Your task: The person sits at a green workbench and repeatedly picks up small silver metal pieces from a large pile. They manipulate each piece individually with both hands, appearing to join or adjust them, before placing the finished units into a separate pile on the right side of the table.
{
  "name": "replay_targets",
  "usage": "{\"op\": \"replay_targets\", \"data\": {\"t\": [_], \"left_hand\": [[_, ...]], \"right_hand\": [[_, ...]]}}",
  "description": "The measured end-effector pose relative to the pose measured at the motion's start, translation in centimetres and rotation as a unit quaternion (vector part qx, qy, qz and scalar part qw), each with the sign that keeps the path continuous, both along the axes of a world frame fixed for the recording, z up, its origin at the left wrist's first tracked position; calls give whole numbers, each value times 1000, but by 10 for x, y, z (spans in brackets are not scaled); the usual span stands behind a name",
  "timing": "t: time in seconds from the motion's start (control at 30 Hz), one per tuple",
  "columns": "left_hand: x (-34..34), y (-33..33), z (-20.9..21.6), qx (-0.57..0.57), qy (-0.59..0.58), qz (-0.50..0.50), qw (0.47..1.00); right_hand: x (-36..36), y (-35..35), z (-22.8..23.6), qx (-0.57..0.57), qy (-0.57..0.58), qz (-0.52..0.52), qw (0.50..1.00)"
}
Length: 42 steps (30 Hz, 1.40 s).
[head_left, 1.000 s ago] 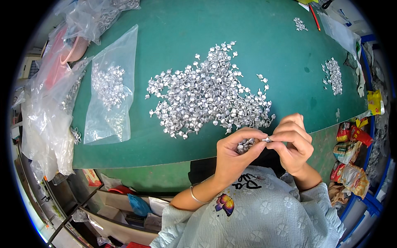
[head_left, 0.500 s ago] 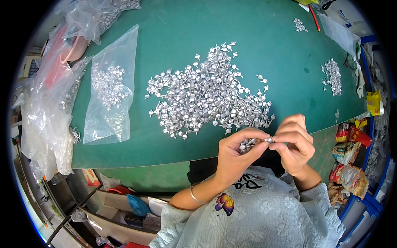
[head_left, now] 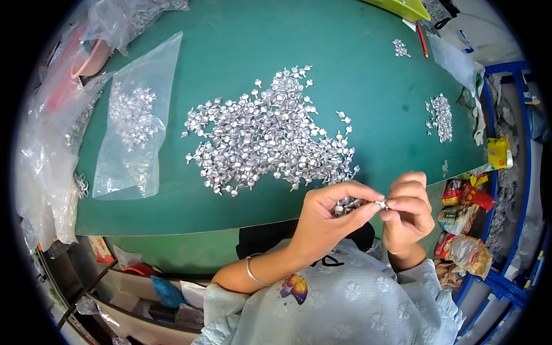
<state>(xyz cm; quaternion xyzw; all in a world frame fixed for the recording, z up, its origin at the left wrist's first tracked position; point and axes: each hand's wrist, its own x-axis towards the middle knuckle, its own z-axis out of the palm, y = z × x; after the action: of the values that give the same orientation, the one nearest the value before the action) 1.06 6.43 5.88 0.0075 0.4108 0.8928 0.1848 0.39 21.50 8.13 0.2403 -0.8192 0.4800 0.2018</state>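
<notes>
My left hand [head_left: 322, 221] is closed around a handful of small silver metal pieces [head_left: 346, 206], and its thumb and forefinger pinch a single metal piece [head_left: 381, 204] at their tips. From the other side, the thumb and fingers of my right hand [head_left: 409, 213] close on that same piece. Both hands are held just in front of the table's near edge. Beyond them a large heap of matching pieces [head_left: 264, 138], with rounded heads and thin stems, spreads over the green table [head_left: 230, 215]. The exact shape of the pinched piece is mostly covered by my fingertips.
A clear plastic bag [head_left: 135, 126] with metal parts lies left of the heap, beside more bags [head_left: 49, 167] and a pink basket [head_left: 92, 60]. Smaller piles of parts [head_left: 441, 118] sit at the right. Blue shelving [head_left: 506, 259] and snack packets [head_left: 468, 253] stand beyond the right edge.
The whole view has shifted, so the table and heap appear farther left. Both hands stay together, pinching a small piece, with the right fingers slightly repositioned.
</notes>
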Motion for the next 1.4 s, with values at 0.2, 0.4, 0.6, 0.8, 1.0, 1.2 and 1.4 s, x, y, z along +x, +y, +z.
{"op": "replay_targets", "data": {"t": [0.2, 0.4, 0.6, 0.8, 1.0, 1.2, 1.4], "left_hand": [[-1, 4, 3, 34, 21, 4, 999], [0, 5, 4, 45, 28, -6, 999], [2, 3, 7, 40, 25, -20, 999], [2, 2, 11, 26, 31, -21, 999], [4, 2, 15, 39, 30, -22, 999], [4, 2, 14, 40, 36, -20, 998], [5, 2, 14, 45, 40, -16, 998]], "right_hand": [[4, 2, 0, -9, 25, -8, 1000], [7, 1, 2, -5, 39, -14, 999], [9, 1, 1, -19, 41, -13, 999], [9, 3, 4, -17, 29, -12, 999], [3, 3, 16, -30, -21, 8, 999], [3, 2, 16, -42, -28, 16, 999], [4, 1, 16, -39, -23, 13, 999]]}}
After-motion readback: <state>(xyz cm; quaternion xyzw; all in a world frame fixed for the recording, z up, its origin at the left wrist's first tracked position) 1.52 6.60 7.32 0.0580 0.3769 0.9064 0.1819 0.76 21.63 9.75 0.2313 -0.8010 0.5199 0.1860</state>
